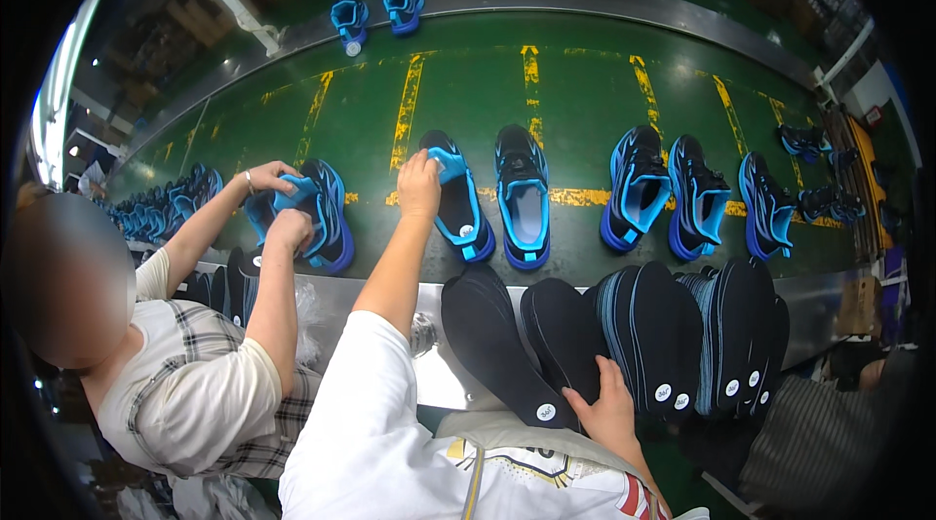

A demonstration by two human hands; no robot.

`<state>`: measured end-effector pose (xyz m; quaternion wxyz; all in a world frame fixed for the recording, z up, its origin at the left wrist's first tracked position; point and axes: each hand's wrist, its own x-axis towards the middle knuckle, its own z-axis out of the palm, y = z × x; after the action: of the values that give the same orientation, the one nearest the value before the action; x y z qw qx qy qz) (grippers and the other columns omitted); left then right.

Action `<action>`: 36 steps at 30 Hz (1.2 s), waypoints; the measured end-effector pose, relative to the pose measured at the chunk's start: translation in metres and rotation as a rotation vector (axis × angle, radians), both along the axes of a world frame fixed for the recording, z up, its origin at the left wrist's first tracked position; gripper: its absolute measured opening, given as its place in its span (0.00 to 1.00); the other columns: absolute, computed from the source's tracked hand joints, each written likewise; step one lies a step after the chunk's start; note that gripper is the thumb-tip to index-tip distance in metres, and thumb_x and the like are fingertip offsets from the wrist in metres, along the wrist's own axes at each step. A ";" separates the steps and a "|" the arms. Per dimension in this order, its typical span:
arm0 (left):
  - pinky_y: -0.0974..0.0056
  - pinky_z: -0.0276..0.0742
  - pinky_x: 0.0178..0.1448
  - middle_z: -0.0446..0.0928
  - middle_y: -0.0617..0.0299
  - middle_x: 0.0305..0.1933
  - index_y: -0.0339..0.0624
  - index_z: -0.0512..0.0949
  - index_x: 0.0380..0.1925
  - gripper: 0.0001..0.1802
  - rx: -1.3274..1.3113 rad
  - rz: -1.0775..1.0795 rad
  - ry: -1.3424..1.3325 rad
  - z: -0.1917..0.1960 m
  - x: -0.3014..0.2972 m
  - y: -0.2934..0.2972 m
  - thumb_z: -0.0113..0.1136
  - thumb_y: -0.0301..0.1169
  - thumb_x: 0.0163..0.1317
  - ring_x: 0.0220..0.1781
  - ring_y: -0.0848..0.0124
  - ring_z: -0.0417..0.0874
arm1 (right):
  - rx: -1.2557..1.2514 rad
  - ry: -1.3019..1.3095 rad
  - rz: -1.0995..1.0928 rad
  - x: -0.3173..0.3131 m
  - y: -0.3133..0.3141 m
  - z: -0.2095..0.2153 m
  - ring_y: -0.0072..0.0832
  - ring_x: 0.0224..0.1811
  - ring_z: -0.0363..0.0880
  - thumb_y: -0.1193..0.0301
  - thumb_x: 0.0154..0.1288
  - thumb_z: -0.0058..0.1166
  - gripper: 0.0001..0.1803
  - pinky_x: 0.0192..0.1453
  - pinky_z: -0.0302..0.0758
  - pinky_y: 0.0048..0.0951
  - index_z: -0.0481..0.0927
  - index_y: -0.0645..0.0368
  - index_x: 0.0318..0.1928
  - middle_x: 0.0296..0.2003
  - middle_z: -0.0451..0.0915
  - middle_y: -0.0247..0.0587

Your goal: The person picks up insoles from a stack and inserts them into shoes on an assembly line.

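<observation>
Left hand [419, 185] is closed on the tongue of a black and blue sneaker [458, 196] on the green conveyor belt [468, 81]; its long axis runs across the belt, heel toward the wearer. Right hand [606, 410] is pressed, fingers grasping, on a black insole [564, 335] in the stack [673, 335]. A co-worker's hands [278, 198] are seen on another sneaker [327, 213].

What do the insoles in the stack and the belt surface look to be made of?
Insoles: probably foam faced with matt black fabric; thin, dull, no glare.
Belt: likely rubber or PVC, glossy green; it mirrors the overhead lights, with worn yellow stripes.
</observation>
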<state>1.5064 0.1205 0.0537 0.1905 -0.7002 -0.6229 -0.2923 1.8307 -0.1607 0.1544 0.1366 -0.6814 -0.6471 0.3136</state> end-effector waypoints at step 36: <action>0.73 0.64 0.30 0.70 0.71 0.21 0.36 0.75 0.27 0.16 -0.930 -0.482 -1.070 0.026 0.117 0.023 0.52 0.40 0.59 0.26 0.83 0.66 | 0.302 -0.331 0.546 -0.033 0.253 -0.060 0.46 0.42 0.72 0.68 0.51 0.51 0.13 0.48 0.70 0.38 0.77 0.66 0.32 0.41 0.69 0.55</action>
<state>1.6230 0.1431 0.0801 -0.5235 -0.5876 -0.5192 -0.3332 1.7979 0.0923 0.0943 0.0401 -0.4969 -0.8579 0.1247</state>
